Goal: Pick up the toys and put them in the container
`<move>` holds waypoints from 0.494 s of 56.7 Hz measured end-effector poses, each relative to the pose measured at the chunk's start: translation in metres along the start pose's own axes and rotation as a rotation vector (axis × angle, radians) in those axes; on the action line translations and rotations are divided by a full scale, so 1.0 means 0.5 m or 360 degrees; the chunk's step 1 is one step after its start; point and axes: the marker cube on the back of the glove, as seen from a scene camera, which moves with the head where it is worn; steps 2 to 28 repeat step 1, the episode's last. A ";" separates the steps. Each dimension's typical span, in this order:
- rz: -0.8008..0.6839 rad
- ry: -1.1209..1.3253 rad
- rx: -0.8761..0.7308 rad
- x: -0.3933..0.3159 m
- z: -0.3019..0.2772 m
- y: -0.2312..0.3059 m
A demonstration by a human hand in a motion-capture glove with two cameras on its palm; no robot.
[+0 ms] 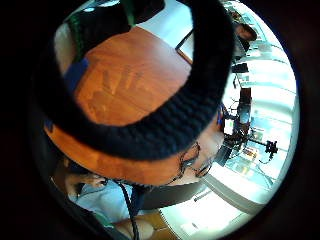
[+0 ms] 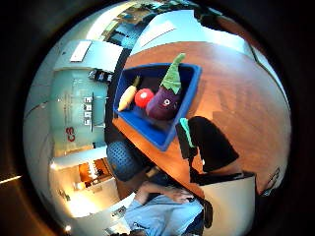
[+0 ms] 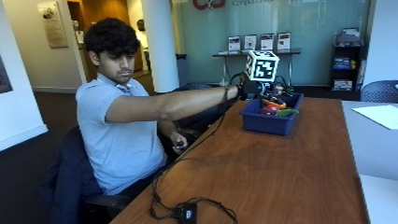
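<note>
Arm: the person sits at the left of the counter with the right arm stretched out straight, level, toward the far end, the forearm bare from a short pale-blue sleeve.
Hand: the gloved right hand hangs in the air just at the near-left rim of the container, above it; the outside view shows only its back and wrist, so whether the fingers are straight or curled cannot be told, and nothing is seen in its grasp.
Container: a blue plastic bin, rectangular with upright walls and a thick rolled rim, standing on the counter toward its far end; in the thumb-side palm view it sits close to the counter's edge.
Eggplant toy: a plush, dark-purple, rounded body with a small stitched face and a pointed green felt cap, lying in the bin against its inner wall.
Tomato toy: a small red round one in the bin, touching the eggplant.
Carrot toy: a pale yellow-orange, tapered piece in the bin beside the tomato, on the side away from the eggplant.
Counter: smooth reddish-brown wood grain with a slight sheen; a white sheet of paper lies at its far right.
Other hand: bare, low by the person's lap at the counter's near-left edge.
</note>
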 end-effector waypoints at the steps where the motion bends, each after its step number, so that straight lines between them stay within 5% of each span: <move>1: -0.0003 0.0001 0.0001 0.004 0.000 0.002; 28: -0.0003 0.0001 0.0001 0.004 0.000 0.002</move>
